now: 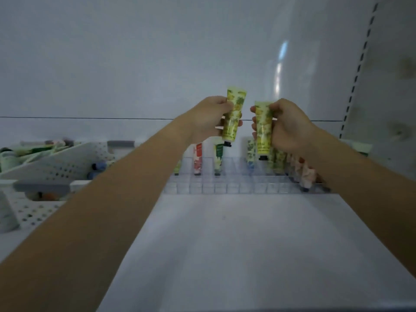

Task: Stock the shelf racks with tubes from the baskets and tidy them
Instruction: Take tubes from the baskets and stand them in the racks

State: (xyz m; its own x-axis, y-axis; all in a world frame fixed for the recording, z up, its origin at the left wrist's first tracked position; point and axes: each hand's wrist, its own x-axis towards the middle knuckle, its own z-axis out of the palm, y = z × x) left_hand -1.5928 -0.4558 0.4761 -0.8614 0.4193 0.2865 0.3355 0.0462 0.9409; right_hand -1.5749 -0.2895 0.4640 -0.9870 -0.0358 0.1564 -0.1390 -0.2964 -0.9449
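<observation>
Up at the back of the white shelf (236, 244), over the clear rack (225, 186), both hands are loaded. The left hand (209, 118) has its fingers curled round one yellow-green tube, call it the left tube (234, 113), and the right hand (290, 127) grips the matching right tube (264, 129) the same way. Both tubes hang cap-down above the rack, neither in a cell yet. The left one sits a bit higher and leans slightly.

What could go sideways, imo: the two tubes are really near each other, so bringing both down together could knock them, or one cap lands on a divider instead of in a cell. The rack is see-through and the view is soft, so the cell walls are hard to read.

The right tube hovers just beside the standing yellow-green tubes (279, 162). A nudge there could tip them, and the same goes for the pink tubes (306, 174) lined up along the rack's right side under that wrist.

Room-wise, the front rows look open, and so does the gap right of the green tube (218, 158), more or less below the left tube. A red tube (198, 161) stands just left of the green one.

The perforated baskets (67, 167) sit left of the rack with more tubes inside, close under the left forearm, so a careless swing back could clip a rim. There's plenty of bare shelf in front for pulling out.
</observation>
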